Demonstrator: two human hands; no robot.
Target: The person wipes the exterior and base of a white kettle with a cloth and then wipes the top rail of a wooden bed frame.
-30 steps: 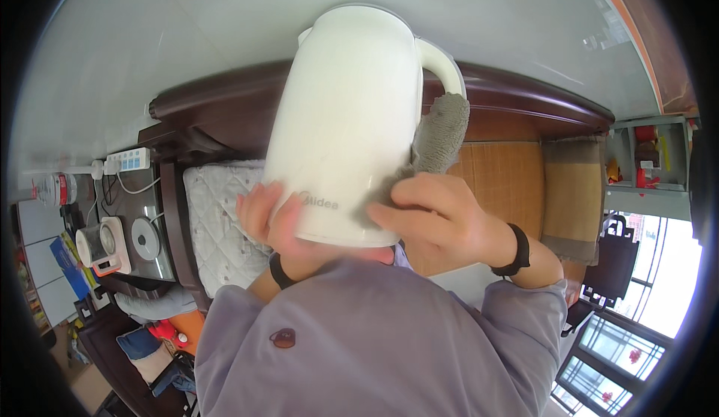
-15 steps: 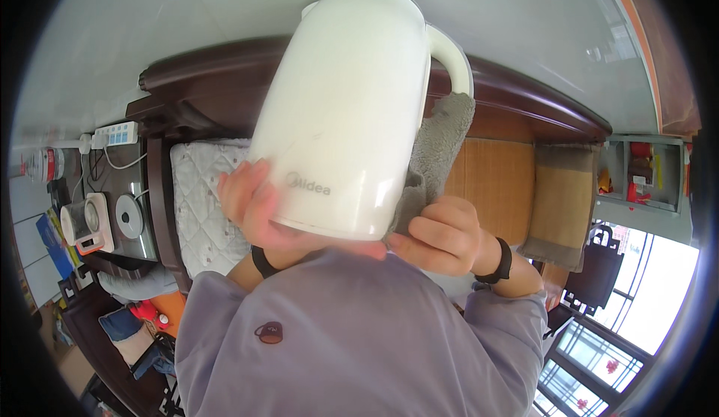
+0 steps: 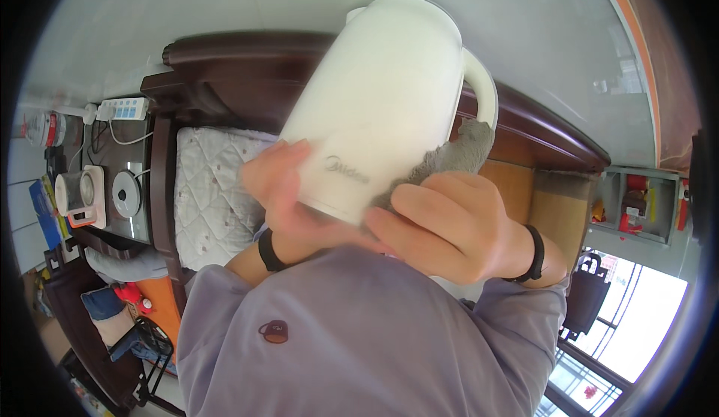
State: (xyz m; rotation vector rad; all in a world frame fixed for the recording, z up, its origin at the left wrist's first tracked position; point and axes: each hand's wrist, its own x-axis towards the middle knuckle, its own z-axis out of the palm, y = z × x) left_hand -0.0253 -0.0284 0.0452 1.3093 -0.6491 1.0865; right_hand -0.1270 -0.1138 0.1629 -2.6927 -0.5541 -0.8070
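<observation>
A cream-white electric kettle [image 3: 382, 102] is held tilted in front of my chest, its base toward me and its looped handle [image 3: 483, 91] on the right. My left hand [image 3: 284, 200] grips the kettle around its base, thumb up along the side and the other fingers partly hidden underneath. In my right hand [image 3: 449, 222] a fuzzy grey cloth [image 3: 457, 151] is bunched and pressed against the kettle's lower right side. The cloth's far end reaches up to the lower tip of the handle.
Beyond the kettle stands a dark wooden bench [image 3: 247, 69] with a quilted pale cushion [image 3: 217, 192]. At left, a side table carries a power strip [image 3: 123, 108], a round white kettle base [image 3: 127, 194] and a small pink-and-white appliance [image 3: 90, 192]. A grey shelf box [image 3: 659, 207] stands at right.
The kettle has shifted right and slightly down in view, leaning further right. My right hand has come up over the kettle's lower side with the cloth; my left hand stays at the base.
</observation>
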